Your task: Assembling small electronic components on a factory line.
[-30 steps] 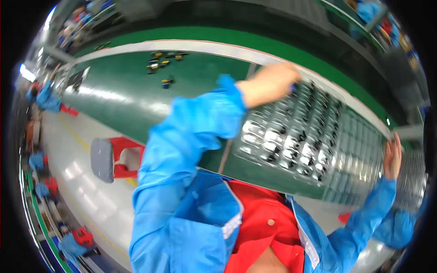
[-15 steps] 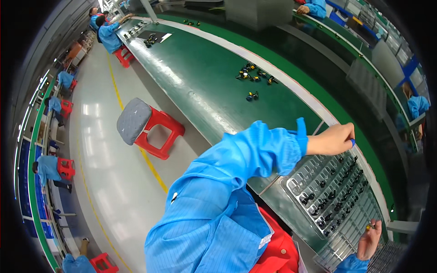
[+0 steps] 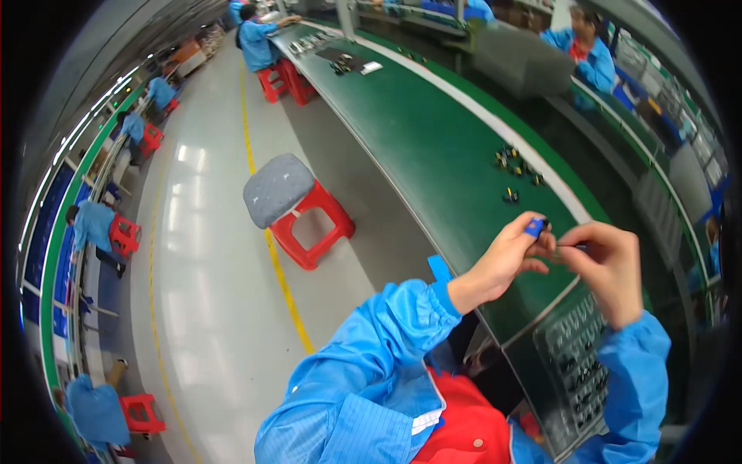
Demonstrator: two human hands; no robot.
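Observation:
Above the green work table [image 3: 433, 155] my two hands meet, the fingertips almost touching. My left hand [image 3: 506, 255] is closed, with a blue band [image 3: 535, 226] round one finger. A small black bit shows at its fingertips; its kind is too small to tell. My right hand [image 3: 610, 267] pinches a small, thin dark piece [image 3: 573, 247] between thumb and finger, level with the left fingertips. Below the right hand lies a clear plastic tray [image 3: 547, 337] of small black parts, partly hidden by my right sleeve.
Small black-and-yellow parts [image 3: 510, 160] lie in a loose group farther along the table, with one [image 3: 510, 196] nearer me. A red stool [image 3: 313, 224] with a grey cushion stands left of the table. Co-workers in blue sit at the far end and along other lines.
My left hand has come back from over the tray, and my right hand has risen from the tray's near end to meet it. The view has swung, shifting the table rightward.

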